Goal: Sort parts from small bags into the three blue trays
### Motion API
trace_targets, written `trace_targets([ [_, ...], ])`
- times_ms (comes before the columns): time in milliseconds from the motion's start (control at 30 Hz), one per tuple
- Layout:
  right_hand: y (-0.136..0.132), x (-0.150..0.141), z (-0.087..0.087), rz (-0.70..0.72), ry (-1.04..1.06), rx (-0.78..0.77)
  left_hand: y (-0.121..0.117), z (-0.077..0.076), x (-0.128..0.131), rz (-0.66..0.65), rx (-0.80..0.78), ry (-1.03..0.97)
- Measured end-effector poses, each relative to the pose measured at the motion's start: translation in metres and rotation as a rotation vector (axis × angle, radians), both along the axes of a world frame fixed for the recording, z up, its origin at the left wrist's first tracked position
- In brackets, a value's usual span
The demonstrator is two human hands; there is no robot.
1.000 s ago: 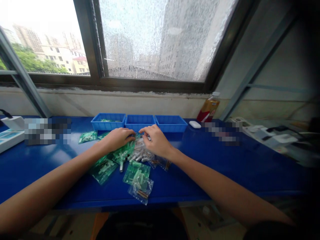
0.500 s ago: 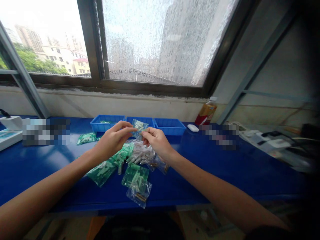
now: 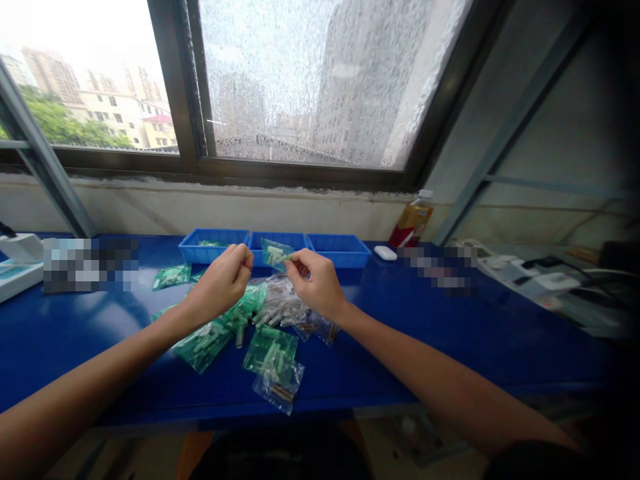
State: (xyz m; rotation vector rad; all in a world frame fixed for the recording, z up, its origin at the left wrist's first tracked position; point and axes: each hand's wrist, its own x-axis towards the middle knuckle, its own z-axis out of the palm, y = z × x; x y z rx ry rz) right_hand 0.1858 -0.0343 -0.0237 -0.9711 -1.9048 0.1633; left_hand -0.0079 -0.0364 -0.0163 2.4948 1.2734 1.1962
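Note:
Between thumb and fingers, my right hand (image 3: 316, 280) pinches one edge of a small green-tinted plastic bag (image 3: 274, 253) with pale pieces inside. It is raised in front of the blue bins. To its left, my left hand (image 3: 231, 272) is curled into a fist, apart from the bag; what it holds, if anything, is hidden. Below both hands lies a heap of green bags (image 3: 203, 343) and clear bags (image 3: 283, 300). Nearer me, a green bag (image 3: 270, 348) is partly overlapped by a clear bag with brown rods (image 3: 281, 392).
Three joined blue bins stand along the back, including the left bin (image 3: 213, 253) and right bin (image 3: 340, 259). Another green bag (image 3: 171, 276) lies left of the heap. At right are a white case (image 3: 385, 253) and a bottle (image 3: 413, 220); power strips sit at both sides.
My left hand has let go of the small bag, drawn slightly away to the left and curled closed. The bag now hangs from my right hand alone.

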Motion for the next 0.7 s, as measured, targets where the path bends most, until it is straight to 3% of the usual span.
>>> trace_targets([
  [267,-0.0034,-0.001,0.0011,0.044,-0.031,0.26,-0.0014,0.0015,0.0041,-0.028,-0.412,-0.22],
  [500,-0.0017,0.0016,-0.0048,-0.01,-0.193,0.421,-0.0003,0.0024,0.0057,-0.321,-0.926,-0.7],
  [600,-0.0017,0.0026,-0.0051,-0.028,-0.264,0.389,-0.0009,0.0011,0.0062,-0.308,-0.865,-0.714],
  [700,-0.0013,-0.0005,-0.0036,0.009,-0.155,0.197,-0.0035,-0.0014,0.0077,-0.158,-0.526,-0.545],
])
